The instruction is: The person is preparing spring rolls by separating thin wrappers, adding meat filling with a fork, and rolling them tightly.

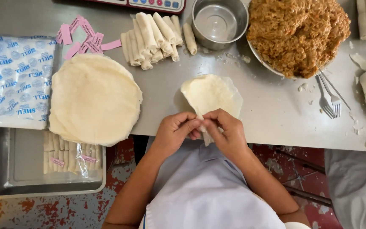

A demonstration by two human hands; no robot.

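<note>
Seen from above, at a steel table. The left hand and right hand meet at the near edge, both pinching the lower edge of one thin round wrapper, which lies flat and unfilled. Rolls already lie piled beyond it, with more bagged in a tray at left. A thick wrapper stack and a heaped bowl of filling suggest much work remains. A fork rests at right.

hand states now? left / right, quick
Left hand: closed, fingers pinching the near edge of the round wrapper.
Right hand: closed, pinching the same wrapper edge beside the left.
</note>
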